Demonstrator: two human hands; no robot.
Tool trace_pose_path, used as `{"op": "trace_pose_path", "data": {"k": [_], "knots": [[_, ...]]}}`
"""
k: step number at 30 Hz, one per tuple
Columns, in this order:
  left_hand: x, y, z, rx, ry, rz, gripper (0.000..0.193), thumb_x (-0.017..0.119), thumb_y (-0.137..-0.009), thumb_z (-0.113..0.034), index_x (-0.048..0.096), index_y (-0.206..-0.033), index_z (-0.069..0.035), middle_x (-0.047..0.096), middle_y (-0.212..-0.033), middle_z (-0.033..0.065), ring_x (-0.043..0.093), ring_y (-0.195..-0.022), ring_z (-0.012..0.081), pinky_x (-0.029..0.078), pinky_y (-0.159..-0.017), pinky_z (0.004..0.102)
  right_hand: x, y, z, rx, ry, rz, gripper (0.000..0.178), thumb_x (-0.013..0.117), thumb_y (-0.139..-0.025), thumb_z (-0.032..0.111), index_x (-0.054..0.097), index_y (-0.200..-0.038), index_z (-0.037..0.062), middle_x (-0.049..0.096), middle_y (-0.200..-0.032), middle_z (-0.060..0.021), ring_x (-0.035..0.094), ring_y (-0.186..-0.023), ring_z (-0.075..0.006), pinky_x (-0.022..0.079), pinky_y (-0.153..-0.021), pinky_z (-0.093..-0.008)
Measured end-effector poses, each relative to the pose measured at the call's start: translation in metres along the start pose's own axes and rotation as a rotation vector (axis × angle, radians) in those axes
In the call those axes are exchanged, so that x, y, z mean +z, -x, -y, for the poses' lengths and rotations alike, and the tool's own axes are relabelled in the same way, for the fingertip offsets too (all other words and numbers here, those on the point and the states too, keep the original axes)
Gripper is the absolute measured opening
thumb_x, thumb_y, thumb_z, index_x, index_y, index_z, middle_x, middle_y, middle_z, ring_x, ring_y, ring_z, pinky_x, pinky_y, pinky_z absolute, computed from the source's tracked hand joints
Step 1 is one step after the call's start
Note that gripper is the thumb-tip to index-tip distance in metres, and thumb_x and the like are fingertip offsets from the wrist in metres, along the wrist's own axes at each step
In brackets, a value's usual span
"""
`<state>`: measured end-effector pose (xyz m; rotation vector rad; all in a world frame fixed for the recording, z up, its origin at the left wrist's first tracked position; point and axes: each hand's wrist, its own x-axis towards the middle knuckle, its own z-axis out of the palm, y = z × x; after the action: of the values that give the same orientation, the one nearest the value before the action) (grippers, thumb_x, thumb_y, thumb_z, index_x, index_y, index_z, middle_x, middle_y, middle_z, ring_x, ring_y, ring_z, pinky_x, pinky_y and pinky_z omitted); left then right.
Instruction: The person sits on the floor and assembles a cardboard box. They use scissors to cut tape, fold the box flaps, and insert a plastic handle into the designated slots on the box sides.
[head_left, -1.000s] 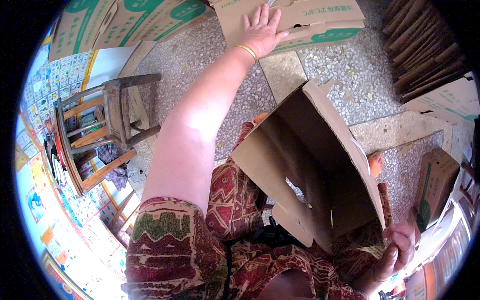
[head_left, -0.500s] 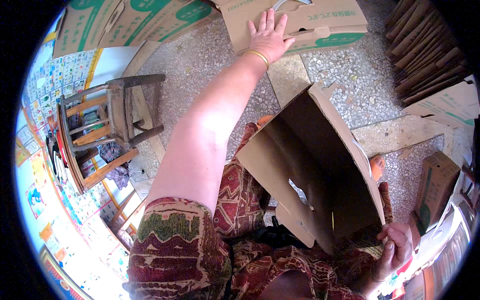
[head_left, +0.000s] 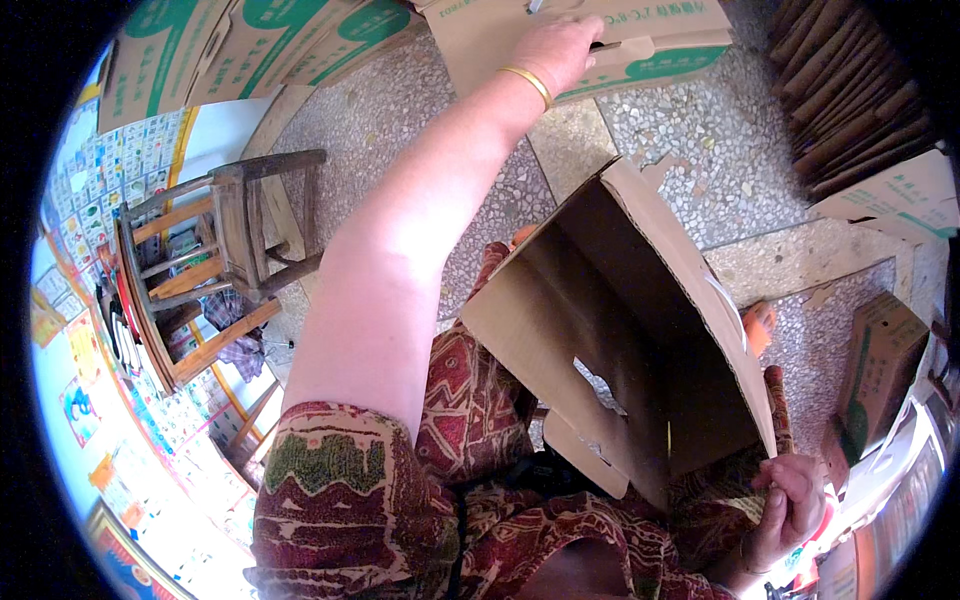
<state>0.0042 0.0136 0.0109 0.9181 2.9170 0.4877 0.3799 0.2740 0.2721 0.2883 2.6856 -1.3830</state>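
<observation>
My left hand (head_left: 556, 52) reaches to the far side, over a closed cardboard box (head_left: 680, 35) with green print. Its fingers are curled where the box's white handle (head_left: 535, 5) lies, and most of that handle is hidden under the hand. An open cardboard box (head_left: 715, 290) stands tilted in front of my body, with its dark inside facing up and a cut-out hole in one wall. My right hand (head_left: 792, 492) pinches this box's near right edge between thumb and fingers.
Green-printed boxes (head_left: 160, 60) stand at the far left, near a wooden chair (head_left: 235, 225). A stack of flattened cardboard (head_left: 850, 100) stands at the far right. Another box (head_left: 872, 375) sits on the speckled floor (head_left: 680, 130) to the right.
My left hand has gone from lying flat with fingers spread on the closed box to curled at its handle. The open box has shifted slightly left; my right hand still pinches it.
</observation>
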Motion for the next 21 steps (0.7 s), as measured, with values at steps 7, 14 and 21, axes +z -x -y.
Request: {"op": "trace_pose_path", "data": {"k": [7, 14, 21], "knots": [[0.017, 0.012, 0.015, 0.221, -0.092, -0.096, 0.012, 0.060, -0.085, -0.017, 0.058, -0.096, -0.013, 0.060, -0.095, 0.0081, 0.059, -0.096, 0.0285, 0.050, -0.079, 0.0400, 0.005, -0.003, 0.004, 0.044, -0.073, -0.024, 0.016, 0.054, -0.092, 0.015, 0.061, -0.093, 0.0006, 0.059, -0.081, -0.0127, 0.051, -0.062, -0.0150, 0.040, -0.056, -0.0253], [0.005, 0.015, 0.003, 0.207, -0.088, 0.021, 0.022, 0.057, -0.090, -0.023, 0.062, -0.108, -0.011, 0.065, -0.108, 0.0132, 0.062, -0.097, 0.0303, 0.050, -0.081, 0.0421, 0.009, -0.006, 0.008, 0.072, -0.054, -0.016, 0.019, 0.055, -0.092, 0.018, 0.061, -0.094, 0.0001, 0.059, -0.083, -0.0130, 0.051, -0.062, -0.0140, 0.041, -0.056, -0.0245], [0.022, -0.017, 0.021, -0.079, 0.145, 0.170, 0.034, 0.067, -0.083, -0.035, 0.063, -0.098, -0.004, 0.064, -0.095, 0.0197, 0.061, -0.090, 0.0364, 0.048, -0.078, 0.0454, 0.005, -0.004, 0.003, 0.101, -0.065, 0.041, 0.019, 0.055, -0.092, 0.018, 0.061, -0.094, -0.0004, 0.060, -0.084, -0.0129, 0.051, -0.062, -0.0140, 0.041, -0.057, -0.0241]]}}
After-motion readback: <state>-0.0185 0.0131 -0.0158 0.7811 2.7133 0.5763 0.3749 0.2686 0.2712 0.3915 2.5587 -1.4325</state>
